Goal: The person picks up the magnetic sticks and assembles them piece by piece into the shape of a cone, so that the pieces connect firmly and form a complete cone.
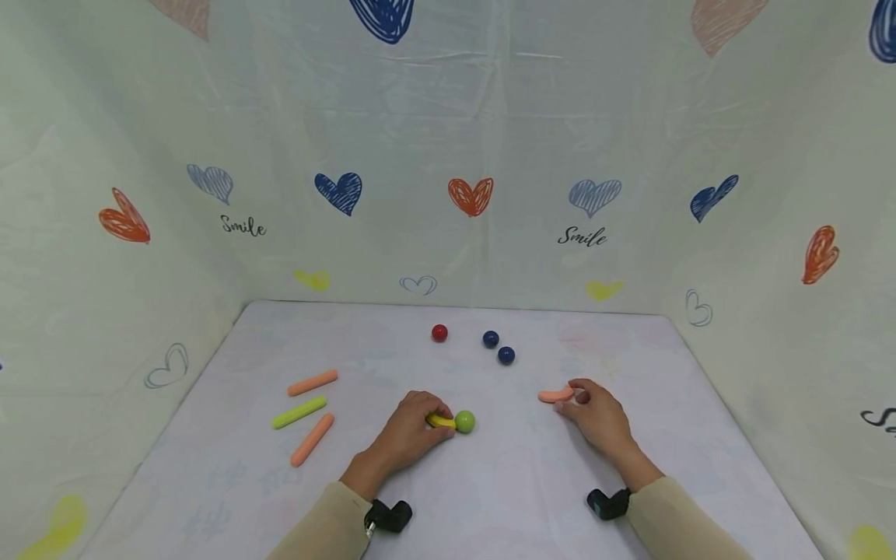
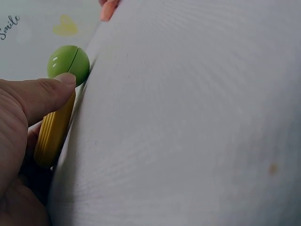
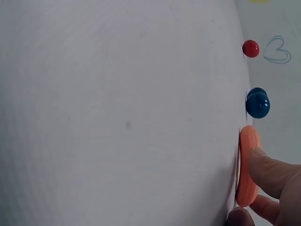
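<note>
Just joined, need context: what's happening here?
A person is working with both hands over a white tabletop. The left hand pinches a ridged yellow stick, with a glossy light-green ball at its far end. The right hand holds a curved salmon-orange stick. Off to the left lie two straight orange sticks and a yellow-green stick. A glossy red ball and two dark-blue balls sit farther back, untouched.
</note>
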A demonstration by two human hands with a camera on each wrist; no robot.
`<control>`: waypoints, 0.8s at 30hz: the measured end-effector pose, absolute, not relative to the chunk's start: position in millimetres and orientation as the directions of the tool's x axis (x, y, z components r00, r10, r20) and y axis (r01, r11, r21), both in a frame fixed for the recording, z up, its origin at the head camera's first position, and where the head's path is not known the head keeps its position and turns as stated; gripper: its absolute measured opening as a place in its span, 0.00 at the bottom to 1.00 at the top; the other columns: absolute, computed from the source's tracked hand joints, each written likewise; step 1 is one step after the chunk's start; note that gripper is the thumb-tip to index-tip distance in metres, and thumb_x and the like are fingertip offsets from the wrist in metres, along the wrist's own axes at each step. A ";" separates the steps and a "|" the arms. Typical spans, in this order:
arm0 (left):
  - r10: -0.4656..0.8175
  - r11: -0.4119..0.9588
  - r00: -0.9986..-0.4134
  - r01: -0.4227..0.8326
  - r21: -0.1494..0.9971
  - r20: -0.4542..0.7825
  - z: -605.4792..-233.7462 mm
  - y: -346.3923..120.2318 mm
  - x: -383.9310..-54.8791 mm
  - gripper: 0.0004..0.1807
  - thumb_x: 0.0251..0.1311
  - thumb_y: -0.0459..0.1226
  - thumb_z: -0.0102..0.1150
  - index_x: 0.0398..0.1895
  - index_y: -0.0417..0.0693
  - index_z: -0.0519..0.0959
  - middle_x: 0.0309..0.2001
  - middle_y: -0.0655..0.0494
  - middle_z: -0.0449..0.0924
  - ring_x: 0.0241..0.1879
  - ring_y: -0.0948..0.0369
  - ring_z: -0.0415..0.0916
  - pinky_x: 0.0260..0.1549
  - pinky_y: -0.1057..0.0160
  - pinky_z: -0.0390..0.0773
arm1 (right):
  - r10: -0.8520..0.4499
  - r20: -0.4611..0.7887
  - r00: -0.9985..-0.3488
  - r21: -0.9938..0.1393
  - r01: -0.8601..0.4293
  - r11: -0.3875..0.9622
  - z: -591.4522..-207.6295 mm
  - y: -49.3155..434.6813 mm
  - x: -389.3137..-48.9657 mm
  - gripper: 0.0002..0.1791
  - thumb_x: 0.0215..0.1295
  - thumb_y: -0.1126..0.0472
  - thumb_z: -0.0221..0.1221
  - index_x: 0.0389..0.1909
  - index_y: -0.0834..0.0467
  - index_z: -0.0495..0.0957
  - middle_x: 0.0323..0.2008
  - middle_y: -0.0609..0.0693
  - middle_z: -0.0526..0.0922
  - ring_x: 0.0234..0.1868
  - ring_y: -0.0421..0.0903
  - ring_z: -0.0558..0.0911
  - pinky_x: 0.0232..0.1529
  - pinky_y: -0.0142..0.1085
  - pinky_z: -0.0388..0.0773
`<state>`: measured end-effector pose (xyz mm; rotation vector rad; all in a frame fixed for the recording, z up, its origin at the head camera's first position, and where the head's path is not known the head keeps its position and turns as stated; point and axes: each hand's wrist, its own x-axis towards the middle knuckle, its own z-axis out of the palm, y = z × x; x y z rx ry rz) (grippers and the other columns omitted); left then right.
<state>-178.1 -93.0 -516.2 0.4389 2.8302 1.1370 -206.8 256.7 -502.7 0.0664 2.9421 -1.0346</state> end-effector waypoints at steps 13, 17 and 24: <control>0.276 0.686 -0.960 0.228 0.691 0.043 -515.4 -93.2 -177.3 0.07 0.65 0.42 0.73 0.42 0.59 0.84 0.49 0.63 0.80 0.56 0.60 0.72 0.60 0.51 0.78 | 0.046 -0.024 -0.999 -0.672 0.051 0.739 -504.0 237.8 -212.4 0.26 0.73 0.51 0.65 0.64 0.63 0.80 0.50 0.58 0.86 0.52 0.54 0.82 0.53 0.48 0.77; 0.278 0.685 -0.960 0.230 0.691 0.044 -515.0 -93.1 -177.3 0.07 0.65 0.42 0.73 0.42 0.59 0.84 0.49 0.63 0.80 0.56 0.60 0.72 0.59 0.51 0.78 | 0.007 -0.025 -1.000 -0.691 0.022 0.723 -503.9 233.7 -212.5 0.26 0.71 0.53 0.66 0.65 0.63 0.80 0.48 0.56 0.85 0.48 0.51 0.82 0.49 0.43 0.76; 0.280 0.682 -0.959 0.232 0.693 0.045 -516.3 -94.1 -177.9 0.07 0.65 0.43 0.73 0.42 0.59 0.84 0.49 0.64 0.80 0.56 0.60 0.71 0.59 0.51 0.77 | -0.055 -0.016 -0.998 -0.662 -0.030 0.749 -503.9 231.7 -209.8 0.36 0.64 0.47 0.73 0.67 0.63 0.78 0.52 0.57 0.85 0.47 0.49 0.79 0.51 0.45 0.75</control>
